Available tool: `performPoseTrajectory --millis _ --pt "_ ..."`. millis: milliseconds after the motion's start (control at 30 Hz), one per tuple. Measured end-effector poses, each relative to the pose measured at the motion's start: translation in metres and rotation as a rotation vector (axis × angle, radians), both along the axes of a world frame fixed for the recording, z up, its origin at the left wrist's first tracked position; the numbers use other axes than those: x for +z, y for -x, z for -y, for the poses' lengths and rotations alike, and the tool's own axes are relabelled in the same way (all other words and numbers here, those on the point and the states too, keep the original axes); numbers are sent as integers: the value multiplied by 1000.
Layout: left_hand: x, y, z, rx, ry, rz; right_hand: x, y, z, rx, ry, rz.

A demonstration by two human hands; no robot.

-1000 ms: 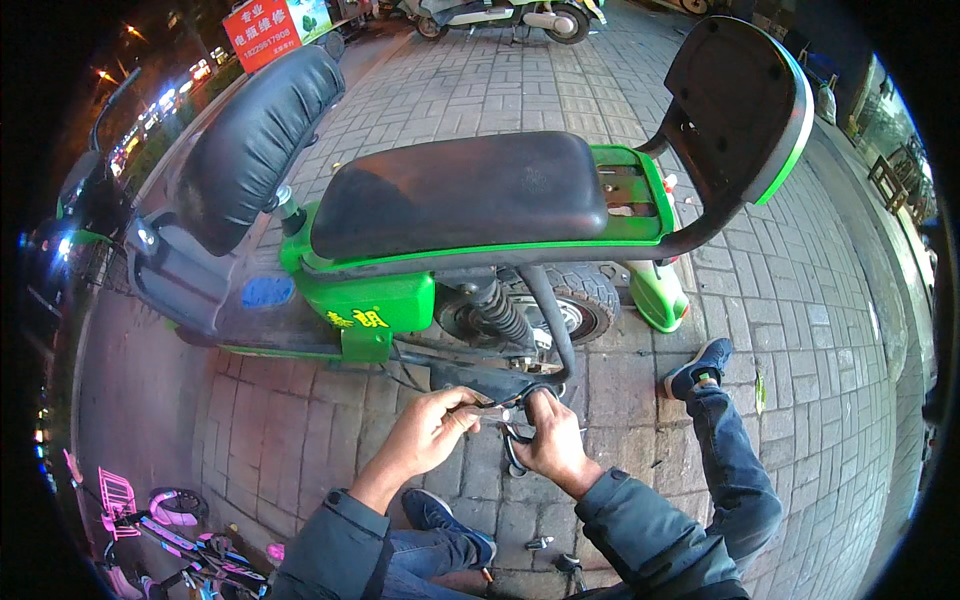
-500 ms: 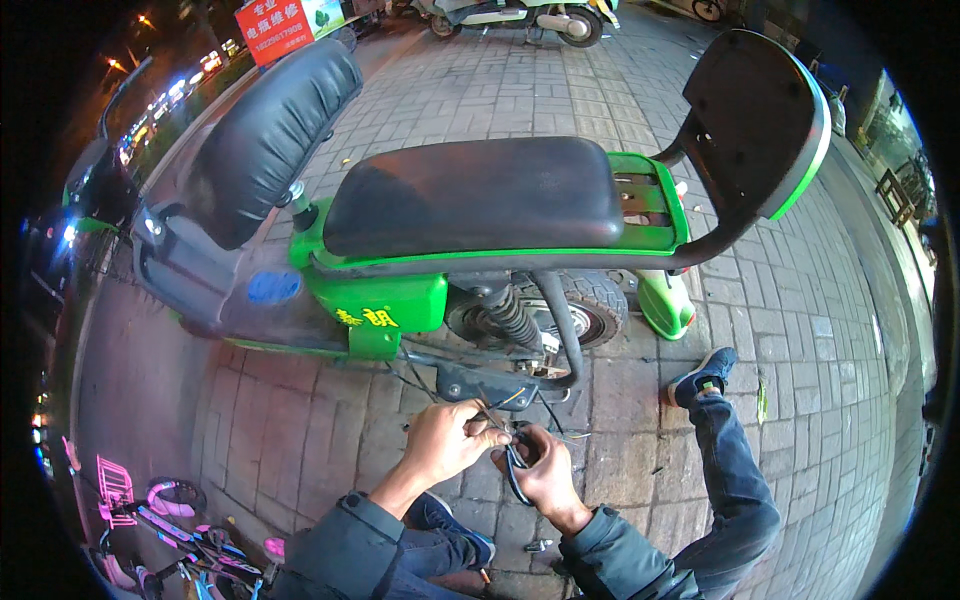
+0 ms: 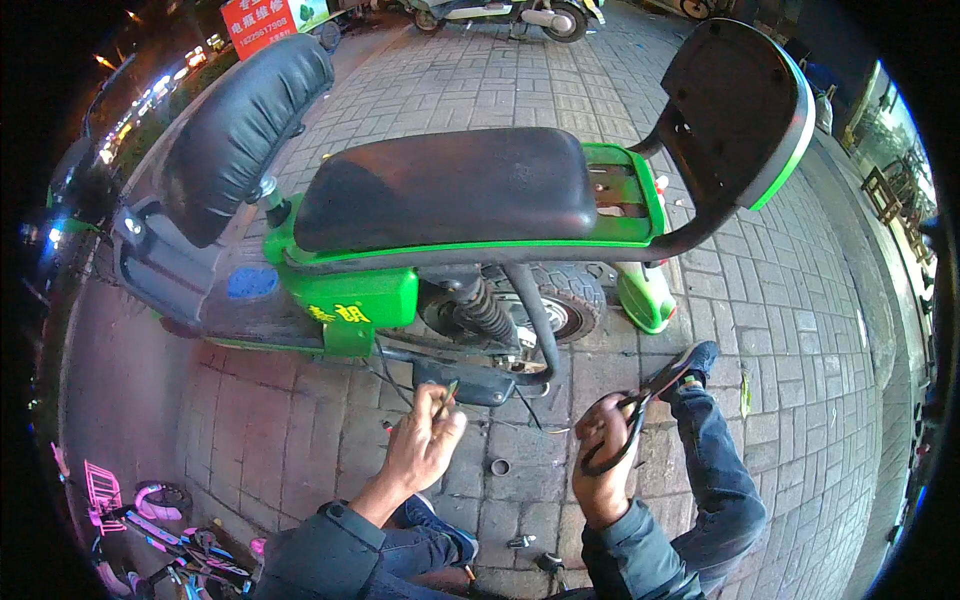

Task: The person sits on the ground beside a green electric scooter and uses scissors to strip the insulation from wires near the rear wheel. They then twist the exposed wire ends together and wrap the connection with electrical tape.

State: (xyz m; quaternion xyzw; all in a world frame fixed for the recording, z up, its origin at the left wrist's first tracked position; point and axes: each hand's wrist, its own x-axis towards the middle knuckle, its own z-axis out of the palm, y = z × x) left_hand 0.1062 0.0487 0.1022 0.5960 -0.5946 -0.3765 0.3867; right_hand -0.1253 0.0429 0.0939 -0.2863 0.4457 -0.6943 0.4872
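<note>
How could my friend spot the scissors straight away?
Start at the big green scooter, then go down past its rear wheel to the right hand. It holds the scissors. Unlike the thin wires nearby, they have a looped black handle.

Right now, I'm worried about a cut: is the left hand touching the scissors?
Apart: the head view shows paving between the left hand and the scissors, held in the right hand.

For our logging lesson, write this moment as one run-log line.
left hand: pinching thin piece, likely wire | right hand: holding scissors | scooter: beyond both hands | small ring: on paving
</note>
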Motion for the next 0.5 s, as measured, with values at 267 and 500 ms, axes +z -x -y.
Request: performPoseTrajectory --millis 267,500 --pt "28 10 9 -153 37 -6 5 -49 -17 401 -168 -15" --pt "30 -1 9 -199 26 217 32 -73 13 414 71 -305"
